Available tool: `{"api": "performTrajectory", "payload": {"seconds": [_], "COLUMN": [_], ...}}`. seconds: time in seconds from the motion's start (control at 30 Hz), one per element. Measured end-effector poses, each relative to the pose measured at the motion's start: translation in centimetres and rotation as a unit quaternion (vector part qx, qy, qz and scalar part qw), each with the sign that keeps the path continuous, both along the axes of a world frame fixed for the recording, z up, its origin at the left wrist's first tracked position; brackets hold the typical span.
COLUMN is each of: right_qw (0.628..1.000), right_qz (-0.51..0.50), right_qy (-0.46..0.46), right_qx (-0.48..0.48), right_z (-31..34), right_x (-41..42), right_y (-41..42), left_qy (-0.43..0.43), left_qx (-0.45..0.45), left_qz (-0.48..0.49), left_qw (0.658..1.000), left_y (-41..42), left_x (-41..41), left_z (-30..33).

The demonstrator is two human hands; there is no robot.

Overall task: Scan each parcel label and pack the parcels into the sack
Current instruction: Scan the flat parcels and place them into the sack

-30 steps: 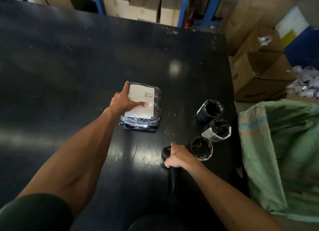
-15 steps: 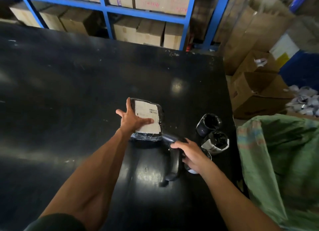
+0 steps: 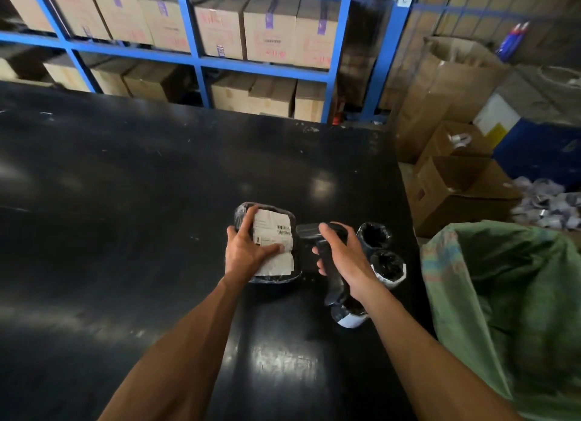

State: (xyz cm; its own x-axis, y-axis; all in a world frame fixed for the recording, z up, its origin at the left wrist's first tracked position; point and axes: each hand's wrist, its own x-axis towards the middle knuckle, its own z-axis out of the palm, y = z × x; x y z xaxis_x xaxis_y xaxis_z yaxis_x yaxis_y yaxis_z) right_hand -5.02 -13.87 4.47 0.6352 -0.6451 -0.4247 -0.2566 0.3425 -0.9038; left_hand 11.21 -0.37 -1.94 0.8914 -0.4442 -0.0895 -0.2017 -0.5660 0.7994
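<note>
Parcel: a flat, rectangular parcel (image 3: 267, 241) in glossy, crinkled black plastic with a white paper label (image 3: 273, 241) bearing barcodes, held at the middle of the desk just beside the scanner's head.
Desk: a broad black desk (image 3: 125, 200), smooth, scuffed and shining under overhead light.
Rolls: three rounded parcels (image 3: 387, 265) in black film with white labels, standing close together near the desk's right edge.
Sack: a green woven sack (image 3: 509, 295), limp and creased, its mouth open just beyond the desk's right edge.
Backdrop: blue steel shelving (image 3: 201, 56) stacked with brown cardboard boxes.
Change: half a second earlier the scanner lay on the desk under the right hand; it is now raised with its head beside the label, and the parcel has tipped up.
Left hand (image 3: 248, 251): fingers curled over the parcel's left edge, thumb pressed across the label.
Right hand (image 3: 344, 260): wrapped round the grip of the black handheld scanner (image 3: 317, 232).
</note>
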Motion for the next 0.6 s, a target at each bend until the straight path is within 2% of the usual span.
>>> {"api": "performTrajectory", "payload": {"seconds": [0.07,0.37,0.6], "right_qw": [1.000,0.977,0.968], "right_qz": [-0.001,0.016,0.030], "right_qy": [-0.004,0.010,0.019], "right_qx": [-0.016,-0.210,-0.250], "right_z": [0.6,1.1,1.0], "right_x": [0.2,-0.7,-1.3], "right_y": [0.2,0.9,1.2], "left_qy": [-0.012,-0.030,-0.026], "left_qx": [-0.017,-0.046,-0.058], "left_qz": [0.003,0.002,-0.005], "left_qw": [1.000,0.998,0.998], "left_y": [0.1,0.0,0.0], "left_x": [-0.6,-2.0,-2.6], "left_z": [0.2,0.9,1.2]}}
